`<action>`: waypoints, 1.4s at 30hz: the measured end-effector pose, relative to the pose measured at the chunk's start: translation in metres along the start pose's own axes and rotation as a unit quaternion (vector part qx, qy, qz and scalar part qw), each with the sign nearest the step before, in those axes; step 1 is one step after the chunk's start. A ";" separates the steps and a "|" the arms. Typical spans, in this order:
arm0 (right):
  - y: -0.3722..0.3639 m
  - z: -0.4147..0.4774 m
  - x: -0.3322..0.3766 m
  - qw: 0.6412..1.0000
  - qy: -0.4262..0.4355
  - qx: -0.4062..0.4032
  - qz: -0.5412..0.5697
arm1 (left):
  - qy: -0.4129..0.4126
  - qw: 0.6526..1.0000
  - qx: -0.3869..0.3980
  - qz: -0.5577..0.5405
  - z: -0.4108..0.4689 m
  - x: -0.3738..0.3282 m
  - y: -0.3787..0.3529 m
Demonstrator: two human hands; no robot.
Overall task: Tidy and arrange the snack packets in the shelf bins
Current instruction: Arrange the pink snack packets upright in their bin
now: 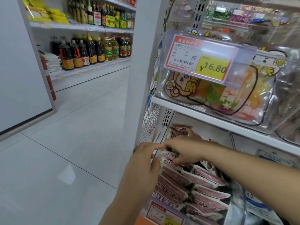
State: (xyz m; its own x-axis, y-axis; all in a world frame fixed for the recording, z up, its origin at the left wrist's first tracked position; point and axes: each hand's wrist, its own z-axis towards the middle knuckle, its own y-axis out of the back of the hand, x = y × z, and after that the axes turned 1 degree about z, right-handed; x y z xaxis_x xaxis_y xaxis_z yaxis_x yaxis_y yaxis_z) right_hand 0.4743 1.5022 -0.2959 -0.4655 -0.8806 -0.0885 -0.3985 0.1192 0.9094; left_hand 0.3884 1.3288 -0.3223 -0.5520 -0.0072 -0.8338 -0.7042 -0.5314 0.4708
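Note:
A clear shelf bin [235, 200] on the lower shelf holds several pink and dark snack packets [203, 177] lying in rows. My left hand [146, 157] is at the bin's left rim, its thumb and fingers around the ends of the top packets. My right hand [185, 151] reaches in from the right, with its fingers curled down onto the top pink packets [168, 155] at the back of the bin. More pink packets [178, 129] stand behind my right hand.
Above, a clear bin [211, 95] with cartoon-printed packets carries a 16.80 price tag [201, 60]. A white shelf edge [227, 124] runs over my hands. A wire side panel [149, 124] borders the shelves on the left. Oil and sauce bottles [90, 51] line shelves across the tiled aisle.

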 end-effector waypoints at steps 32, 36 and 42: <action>-0.004 -0.001 -0.004 0.993 0.040 0.013 -0.113 | -0.008 1.000 -0.014 0.000 0.002 0.003 -0.006; -0.002 -0.008 -0.002 0.994 0.045 -0.070 -0.076 | -0.020 1.000 -0.011 0.003 0.001 0.001 -0.005; 0.018 -0.016 -0.021 0.994 -0.004 -0.088 0.058 | -0.014 1.000 0.006 0.002 0.001 -0.002 -0.001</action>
State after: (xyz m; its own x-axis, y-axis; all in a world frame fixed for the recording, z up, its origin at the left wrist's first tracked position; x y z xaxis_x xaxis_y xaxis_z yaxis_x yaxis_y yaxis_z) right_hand 0.4893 1.5155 -0.2718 -0.5072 -0.8616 0.0182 -0.1970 0.1364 0.9709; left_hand 0.3898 1.3297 -0.3211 -0.5672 0.0138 -0.8235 -0.7067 -0.5216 0.4780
